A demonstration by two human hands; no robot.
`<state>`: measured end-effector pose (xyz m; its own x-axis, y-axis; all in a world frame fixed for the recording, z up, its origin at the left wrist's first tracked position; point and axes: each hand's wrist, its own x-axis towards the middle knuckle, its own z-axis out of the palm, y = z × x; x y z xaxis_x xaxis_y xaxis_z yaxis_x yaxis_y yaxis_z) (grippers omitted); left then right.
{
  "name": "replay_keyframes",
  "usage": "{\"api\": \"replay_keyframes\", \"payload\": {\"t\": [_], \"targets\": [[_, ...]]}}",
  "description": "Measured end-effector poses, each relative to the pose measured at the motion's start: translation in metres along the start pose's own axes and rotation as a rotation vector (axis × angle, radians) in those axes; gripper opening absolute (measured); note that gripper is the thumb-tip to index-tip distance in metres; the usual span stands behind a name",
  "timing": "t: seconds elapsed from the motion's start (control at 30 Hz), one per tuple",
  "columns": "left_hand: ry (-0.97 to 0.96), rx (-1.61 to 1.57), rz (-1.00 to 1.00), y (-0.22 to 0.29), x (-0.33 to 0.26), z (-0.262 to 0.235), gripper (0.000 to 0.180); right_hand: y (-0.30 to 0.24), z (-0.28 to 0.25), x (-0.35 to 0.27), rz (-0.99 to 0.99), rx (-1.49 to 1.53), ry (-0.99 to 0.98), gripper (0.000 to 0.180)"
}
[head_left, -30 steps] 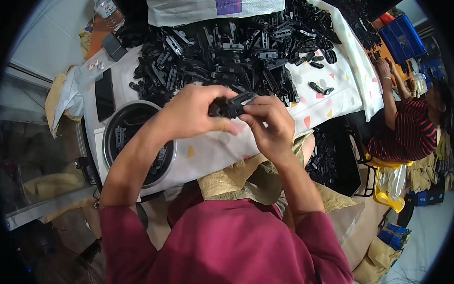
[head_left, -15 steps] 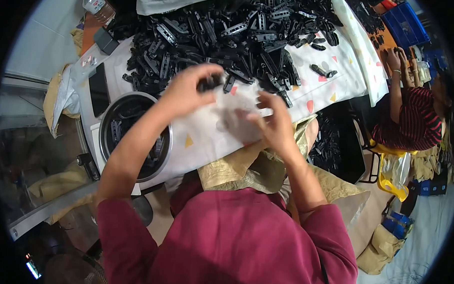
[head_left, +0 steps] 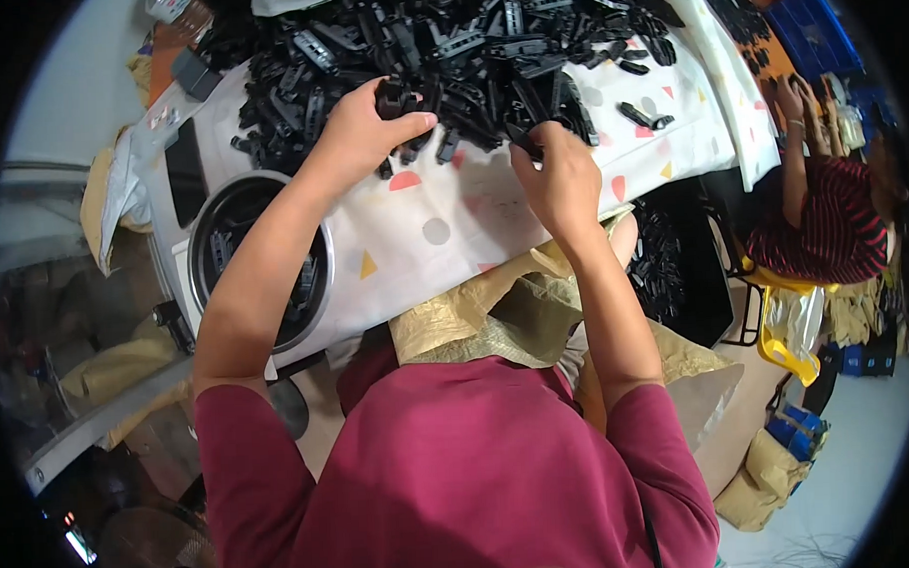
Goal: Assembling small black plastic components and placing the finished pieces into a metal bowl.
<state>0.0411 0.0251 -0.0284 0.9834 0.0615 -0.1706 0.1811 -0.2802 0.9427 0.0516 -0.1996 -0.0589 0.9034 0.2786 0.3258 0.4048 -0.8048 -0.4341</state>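
Note:
A large heap of black plastic clip-like parts (head_left: 456,46) is spread over the patterned white tablecloth (head_left: 472,221). At the near edge of the heap, my left hand (head_left: 361,137) is closed round some black plastic parts (head_left: 394,98), thumb across the front. Farther right, my right hand (head_left: 563,180) pinches a black plastic part (head_left: 522,139) at the heap's border, its fingertips partly hidden. A single black part (head_left: 646,117) lies apart on the cloth, to the right of my right hand.
A round metal bowl (head_left: 326,278) with some black parts stands left, beside a dark phone-like slab (head_left: 184,173). A black bin (head_left: 690,276) of parts sits below the table at right. Another person in a striped shirt (head_left: 838,221) works at the far right.
My right hand has moved up to the heap and its fingers have closed on a black part. My left hand, still holding parts, has shifted slightly up. The whole view has shifted a little.

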Motion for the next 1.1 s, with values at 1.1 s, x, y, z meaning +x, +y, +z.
{"api": "replay_keyframes", "payload": {"t": [1.1], "targets": [[-0.476,-0.140,0.224,0.055,-0.050,-0.008,0.030,-0.062,-0.070,-0.020,-0.455,0.630,0.103,0.023]]}}
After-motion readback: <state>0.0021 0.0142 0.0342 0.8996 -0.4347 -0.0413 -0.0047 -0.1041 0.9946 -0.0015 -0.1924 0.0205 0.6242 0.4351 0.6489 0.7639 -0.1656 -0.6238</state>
